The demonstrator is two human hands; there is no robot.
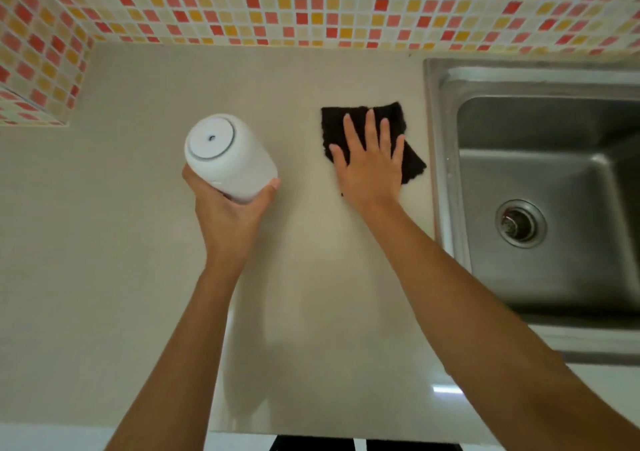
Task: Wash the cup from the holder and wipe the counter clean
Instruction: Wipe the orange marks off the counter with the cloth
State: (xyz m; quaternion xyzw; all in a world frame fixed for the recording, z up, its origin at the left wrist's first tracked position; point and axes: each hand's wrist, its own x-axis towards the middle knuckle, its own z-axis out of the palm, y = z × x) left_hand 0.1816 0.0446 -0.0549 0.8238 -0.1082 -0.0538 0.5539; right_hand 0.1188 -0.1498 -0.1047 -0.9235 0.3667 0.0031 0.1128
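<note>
The left hand [230,208] grips the white cup [230,158] clear of the surface [138,242]. Beyond, the right hand [369,163] lies spread flat on the black cloth [360,118] beside the sink [446,173]; wipe with overlapping, evenly pressed strokes.

No text, label, brand, number or sign can be read anywhere in the view. The white container [231,158] shows only a plain top with a ring and a small dark dot, and the dark cloth [372,139], the table [138,277] and the steel sink [540,187] carry no markings.
</note>
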